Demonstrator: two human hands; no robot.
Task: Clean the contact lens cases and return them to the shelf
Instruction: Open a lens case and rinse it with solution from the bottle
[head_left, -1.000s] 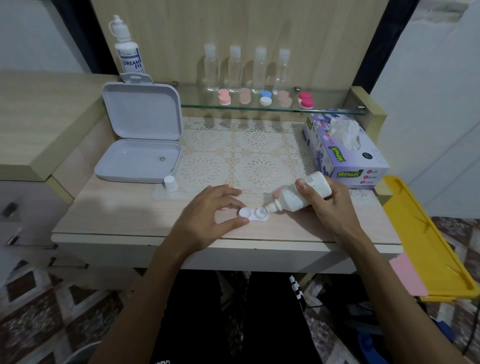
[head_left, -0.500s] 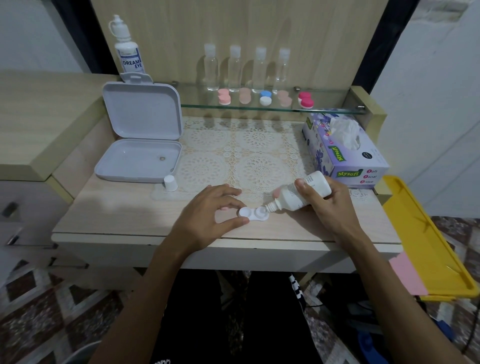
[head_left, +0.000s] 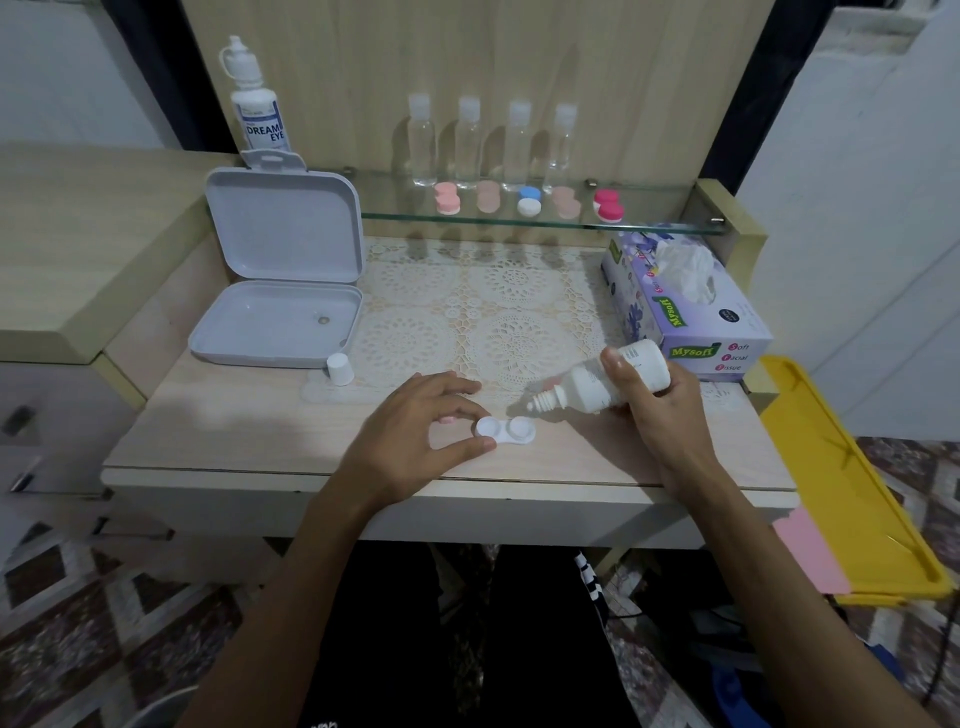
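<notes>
"Dream Eye" bottle (head_left: 258, 111) ("Mysoft" tissue box (head_left: 691, 317))

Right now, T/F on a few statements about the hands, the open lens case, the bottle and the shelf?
1. The right hand grips a tilted white bottle, nozzle toward the open lens case. True.
2. The left hand rests flat, away from the case. False: its fingers pinch the case's left end.
3. The loose white cap sits on the tabletop near the grey box. True.
4. The grey box is closed. False: its lid stands open.
5. The glass shelf holds no lens cases. False: five sit there.
</notes>
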